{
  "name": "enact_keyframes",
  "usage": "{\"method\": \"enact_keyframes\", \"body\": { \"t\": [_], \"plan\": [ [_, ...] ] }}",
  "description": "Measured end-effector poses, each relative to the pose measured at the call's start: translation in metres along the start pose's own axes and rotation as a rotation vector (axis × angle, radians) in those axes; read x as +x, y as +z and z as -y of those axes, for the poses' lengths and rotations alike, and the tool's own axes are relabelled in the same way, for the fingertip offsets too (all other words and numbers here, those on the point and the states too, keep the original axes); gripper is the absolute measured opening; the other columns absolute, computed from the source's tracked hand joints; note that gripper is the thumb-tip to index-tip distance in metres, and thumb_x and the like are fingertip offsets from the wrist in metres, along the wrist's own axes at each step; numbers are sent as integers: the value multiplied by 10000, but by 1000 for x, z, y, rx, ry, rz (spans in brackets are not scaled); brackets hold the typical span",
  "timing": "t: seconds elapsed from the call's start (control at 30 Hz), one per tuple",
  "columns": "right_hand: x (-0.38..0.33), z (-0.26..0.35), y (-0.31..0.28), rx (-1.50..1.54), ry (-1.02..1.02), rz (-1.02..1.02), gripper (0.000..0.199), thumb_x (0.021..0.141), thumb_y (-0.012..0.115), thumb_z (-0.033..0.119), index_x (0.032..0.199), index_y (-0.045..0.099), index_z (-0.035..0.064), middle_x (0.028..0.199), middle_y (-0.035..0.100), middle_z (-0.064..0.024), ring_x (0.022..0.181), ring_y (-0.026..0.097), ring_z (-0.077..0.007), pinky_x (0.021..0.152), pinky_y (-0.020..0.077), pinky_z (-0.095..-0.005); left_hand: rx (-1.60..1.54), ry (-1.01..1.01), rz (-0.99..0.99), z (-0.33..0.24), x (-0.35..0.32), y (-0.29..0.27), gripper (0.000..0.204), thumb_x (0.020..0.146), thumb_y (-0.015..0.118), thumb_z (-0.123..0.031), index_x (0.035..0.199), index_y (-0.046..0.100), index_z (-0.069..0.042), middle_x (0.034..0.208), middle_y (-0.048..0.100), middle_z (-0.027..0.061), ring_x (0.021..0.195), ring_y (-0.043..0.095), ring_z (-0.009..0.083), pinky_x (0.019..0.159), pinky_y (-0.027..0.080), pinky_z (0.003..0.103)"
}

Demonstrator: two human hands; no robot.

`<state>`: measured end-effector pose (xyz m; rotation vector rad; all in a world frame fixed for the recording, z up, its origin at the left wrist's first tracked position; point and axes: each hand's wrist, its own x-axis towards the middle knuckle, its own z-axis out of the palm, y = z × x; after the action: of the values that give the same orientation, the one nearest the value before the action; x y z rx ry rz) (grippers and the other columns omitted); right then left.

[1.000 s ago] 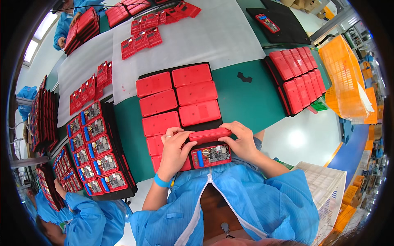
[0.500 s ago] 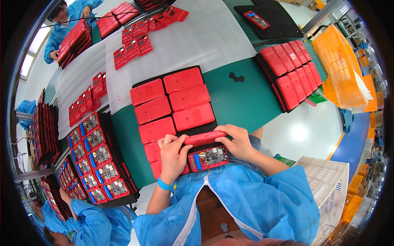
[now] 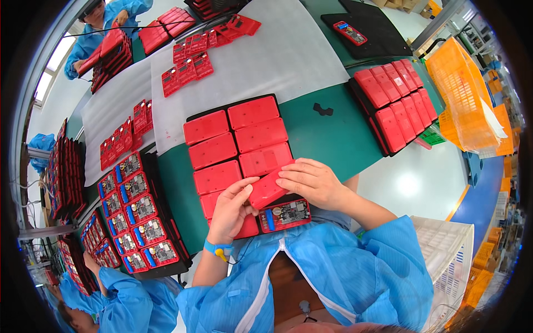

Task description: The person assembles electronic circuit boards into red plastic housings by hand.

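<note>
Surface: green-topped workbench point(image 3: 327, 139) | centre: black tray point(image 3: 233, 106) of red plastic covers | right: second black tray point(image 3: 373, 114) of red covers, upright in a row | far side: white foam sheets point(image 3: 288, 55) with scattered red units | far right: black mat point(image 3: 383, 28) | left: trays of open red casings point(image 3: 139, 222) showing circuit boards

I see no printed labels, signs or lit screens clear enough to tell. The nearest to packaging: an orange crate point(image 3: 463, 97) standing at the far right beyond the tabletop, and a white slotted crate point(image 3: 447, 250) low at my right side.
</note>
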<state>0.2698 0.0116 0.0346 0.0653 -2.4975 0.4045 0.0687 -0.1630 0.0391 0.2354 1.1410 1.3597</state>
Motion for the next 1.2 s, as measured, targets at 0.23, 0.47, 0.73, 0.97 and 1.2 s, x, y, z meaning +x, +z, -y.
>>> {"method": "enact_keyframes", "body": {
  "t": [0.23, 0.47, 0.73, 0.97, 1.2],
  "plan": [
    [-11, 13, 22, 122, 214, -28, 337, 803, 771, 110, 1110, 679, 8, 1051, 713, -134, 964, 710, -302, 833, 587, -400, 1256, 949, -249, 21, -7, 8, 348, 884, 769, -126, 1215, 714, -34, 884, 661, 85, 840, 626, 271, 763, 532, 336],
    [-9, 14, 28, 129, 263, -23, 326, 784, 780, 83, 1082, 674, 3, 1031, 714, -120, 944, 709, -299, 809, 583, -400, 1387, 1063, -248, 39, 3, -4, 385, 781, 801, -30, 1139, 681, 46, 1011, 704, 175, 957, 645, 356, 817, 551, 427],
    [-14, 0, 15, 392, 466, 22, 330, 843, 774, 122, 1149, 690, 31, 1065, 729, -129, 966, 705, -321, 854, 569, -416, 1271, 1033, -244, 33, 6, 0, 329, 789, 792, -10, 1100, 694, 38, 951, 697, 179, 931, 653, 354, 797, 544, 415],
    [-23, -6, 22, 391, 445, -76, 251, 886, 745, 134, 1104, 690, 20, 1028, 736, -145, 1009, 698, -358, 940, 552, -437, 1322, 931, -239, 23, 5, 2, 351, 792, 798, -33, 1114, 686, 50, 965, 698, 179, 924, 642, 360, 798, 545, 414],
    [-23, -10, 27, 384, 388, -92, 277, 866, 765, 135, 1119, 709, 36, 1045, 746, -113, 992, 706, -321, 974, 532, -437, 1292, 849, -192, 4, 5, 33, 514, 754, 834, -114, 1226, 676, 12, 1188, 663, 163, 1138, 577, 353, 979, 480, 438]
  ]
}}
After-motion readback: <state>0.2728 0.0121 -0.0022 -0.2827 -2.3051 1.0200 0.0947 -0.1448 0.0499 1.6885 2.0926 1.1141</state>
